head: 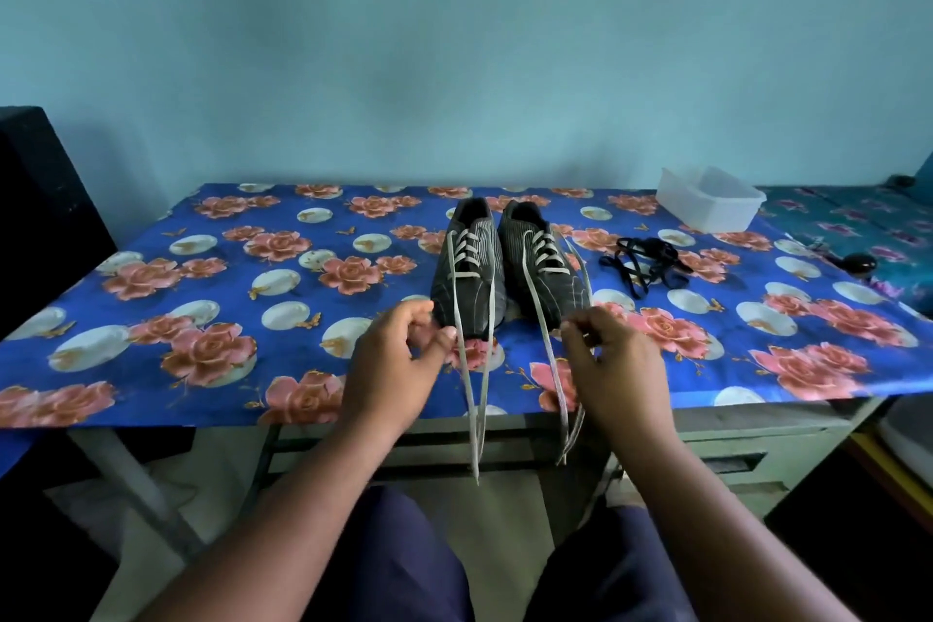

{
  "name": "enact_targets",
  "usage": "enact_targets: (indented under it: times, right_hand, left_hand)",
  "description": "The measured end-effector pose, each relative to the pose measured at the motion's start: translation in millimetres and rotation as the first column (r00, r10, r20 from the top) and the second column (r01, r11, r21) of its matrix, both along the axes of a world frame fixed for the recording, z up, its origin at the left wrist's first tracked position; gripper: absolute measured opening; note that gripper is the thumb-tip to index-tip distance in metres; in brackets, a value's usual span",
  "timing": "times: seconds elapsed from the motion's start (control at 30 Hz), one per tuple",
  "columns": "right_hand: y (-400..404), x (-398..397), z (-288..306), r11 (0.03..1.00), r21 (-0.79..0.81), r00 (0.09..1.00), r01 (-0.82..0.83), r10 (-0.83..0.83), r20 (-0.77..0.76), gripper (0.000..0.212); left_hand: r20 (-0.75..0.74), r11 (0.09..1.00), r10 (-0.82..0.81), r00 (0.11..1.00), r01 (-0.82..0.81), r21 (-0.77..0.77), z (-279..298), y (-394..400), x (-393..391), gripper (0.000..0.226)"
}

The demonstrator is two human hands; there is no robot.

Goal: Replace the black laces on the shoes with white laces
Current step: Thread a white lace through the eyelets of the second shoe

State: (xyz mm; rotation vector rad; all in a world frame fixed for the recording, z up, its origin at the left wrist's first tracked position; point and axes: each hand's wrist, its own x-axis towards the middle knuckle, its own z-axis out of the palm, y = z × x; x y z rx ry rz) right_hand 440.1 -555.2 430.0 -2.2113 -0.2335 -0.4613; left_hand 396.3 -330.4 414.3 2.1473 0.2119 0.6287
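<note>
On the flowered worktop (212, 268) two dark shoes (469, 278) stood side by side, both threaded with white laces (467, 399) whose loose ends hung over the near edge. At the left shoe's near end the left hand (399, 359) pinched a lace in its fingers; the right hand (613, 364) had curled fingers at the other shoe's lace. Black laces (643, 263) lay heaped just right of the shoes, near a clear tub (709, 200).

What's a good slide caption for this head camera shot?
Both shoes now carry white laces; left hand and right hand pinch the loose ends, removed black laces beside them.
</note>
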Motion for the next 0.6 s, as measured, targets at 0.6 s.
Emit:
enact_targets:
  times: [0.6]
  right_hand:
    - [-2.6, 67.4, -10.6, 0.989, -0.148, 0.989, -0.029, 0.006, -0.150, 0.052]
  left_hand:
    - [-0.113, 0.996, -0.081, 0.990, 0.083, 0.018, 8.0, -32.5, 49.5, 0.061]
